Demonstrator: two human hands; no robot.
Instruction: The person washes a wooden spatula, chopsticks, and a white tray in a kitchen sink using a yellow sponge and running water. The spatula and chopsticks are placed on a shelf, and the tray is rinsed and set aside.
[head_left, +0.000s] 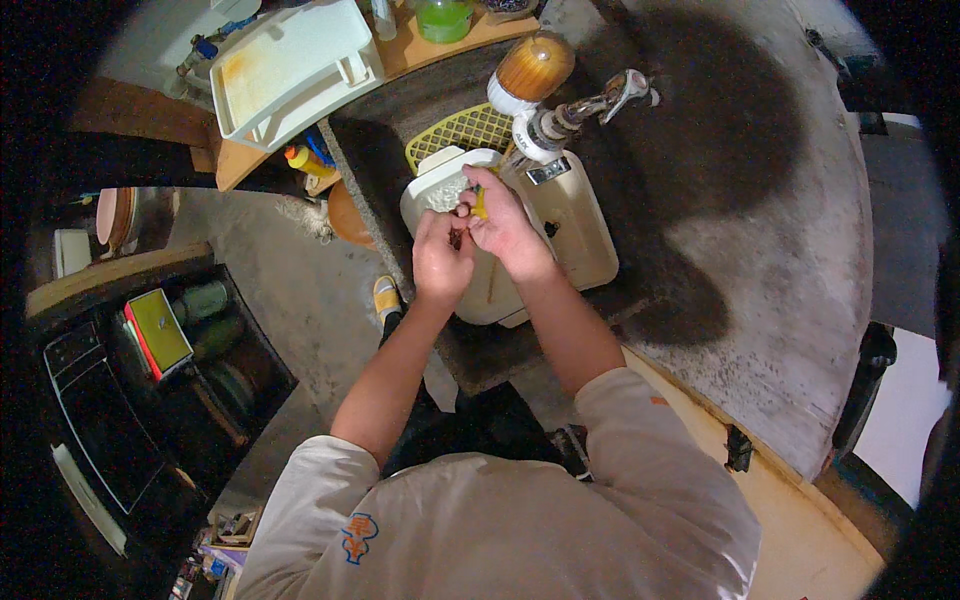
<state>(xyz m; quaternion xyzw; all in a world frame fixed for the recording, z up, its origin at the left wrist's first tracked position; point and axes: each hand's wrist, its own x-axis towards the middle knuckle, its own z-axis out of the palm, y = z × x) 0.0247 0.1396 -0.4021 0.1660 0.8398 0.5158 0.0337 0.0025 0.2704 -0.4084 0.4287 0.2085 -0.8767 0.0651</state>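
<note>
My left hand (442, 255) and my right hand (501, 225) meet over a white plastic basin (480, 311) under the tap. Between the fingertips is a small dark brown item (456, 238), too small to name, with the left fingers closed on it. A small yellow thing (480, 204) shows in the fingers of my right hand. Behind the hands, splashing water or foam (446, 195) shows in the basin. The faucet (559, 127) with an amber-topped water filter (534, 67) stands just beyond the right hand.
A yellow lattice mat (461, 135) lies behind the basin. At the upper left, a white two-tier rack (292, 75) stands on a wooden shelf (420, 56), near a container of green liquid (444, 19). A yellow bottle (306, 160) with an orange cap stands below. The concrete sink wall (367, 217) runs left of the basin.
</note>
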